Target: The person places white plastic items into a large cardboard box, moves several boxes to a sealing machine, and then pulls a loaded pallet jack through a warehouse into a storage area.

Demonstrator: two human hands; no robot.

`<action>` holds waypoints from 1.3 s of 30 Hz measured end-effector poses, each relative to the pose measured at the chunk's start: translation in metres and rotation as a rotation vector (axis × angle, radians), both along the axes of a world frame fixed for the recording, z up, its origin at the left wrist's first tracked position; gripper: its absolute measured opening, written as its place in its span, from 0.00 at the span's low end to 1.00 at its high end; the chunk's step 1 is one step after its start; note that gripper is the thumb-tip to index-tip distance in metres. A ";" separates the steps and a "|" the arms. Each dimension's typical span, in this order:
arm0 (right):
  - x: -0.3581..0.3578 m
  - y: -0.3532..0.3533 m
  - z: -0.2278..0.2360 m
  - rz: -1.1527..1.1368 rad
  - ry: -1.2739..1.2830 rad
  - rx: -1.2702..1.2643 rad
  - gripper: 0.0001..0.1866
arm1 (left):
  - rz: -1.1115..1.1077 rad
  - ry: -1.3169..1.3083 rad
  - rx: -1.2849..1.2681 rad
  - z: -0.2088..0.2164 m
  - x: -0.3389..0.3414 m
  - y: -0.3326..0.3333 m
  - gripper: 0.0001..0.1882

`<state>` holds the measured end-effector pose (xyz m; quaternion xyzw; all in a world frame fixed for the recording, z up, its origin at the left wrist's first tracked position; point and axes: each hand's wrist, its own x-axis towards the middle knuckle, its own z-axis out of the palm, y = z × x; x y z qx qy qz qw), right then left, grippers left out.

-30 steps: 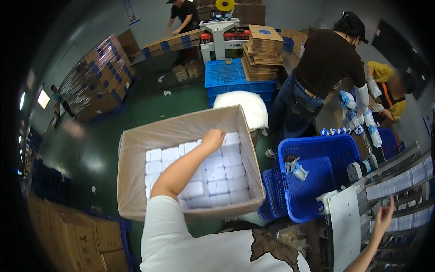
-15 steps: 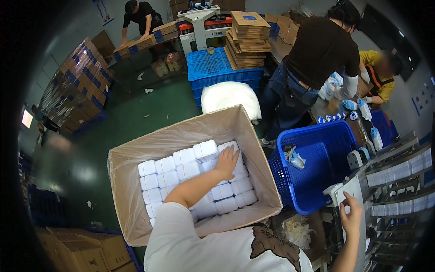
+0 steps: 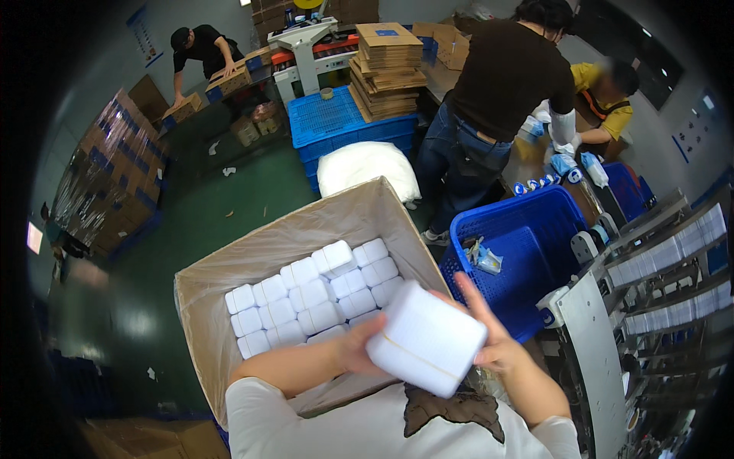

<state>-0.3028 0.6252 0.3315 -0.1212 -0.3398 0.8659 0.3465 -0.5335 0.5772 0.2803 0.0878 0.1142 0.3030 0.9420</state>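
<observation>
At the left of the frame, a film-wrapped pallet load (image 3: pixel 111 176), well apart from the work. Down the right edge, a metal machine (image 3: pixel 592 367) with a pale plate, near the right forearm. At upper right, a co-worker in brown (image 3: pixel 508 84), back turned; just beyond, a co-worker in yellow (image 3: pixel 608 115). Left of centre, a lined carton (image 3: pixel 283 245), with rows of white bundles (image 3: pixel 306 294) inside, partly hidden behind the left forearm. At upper centre, blue crates (image 3: pixel 329 118) bearing flat cardboard (image 3: pixel 390 69). Right of centre, a deep blue basket (image 3: pixel 535 237), overlapped at one side by the right fingers. Between crates and carton, a white sack (image 3: pixel 367 168). At lower centre, a banded white bundle (image 3: pixel 428 340), tilted and slightly blurred, blocking the view of the carton's near right corner. Gripped at its left side by the left hand (image 3: pixel 361 344). Met at its right edge by the right hand (image 3: pixel 495 340), fingers spread; cannot tell whether gripping. Inside the basket, crumpled packets (image 3: pixel 485 260); on the crates, a tape roll (image 3: pixel 327 93).
</observation>
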 end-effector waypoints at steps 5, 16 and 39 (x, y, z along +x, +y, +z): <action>-0.011 -0.019 -0.030 -0.019 0.024 -0.328 0.50 | -0.256 0.032 0.176 -0.009 0.011 0.027 0.43; 0.113 -0.043 -0.014 -0.578 0.162 -0.268 0.39 | -0.127 2.136 1.204 -0.175 -0.165 0.142 0.25; 0.350 -0.004 -0.006 -0.949 -1.859 0.619 0.64 | 0.323 1.550 2.047 0.116 0.129 0.094 0.37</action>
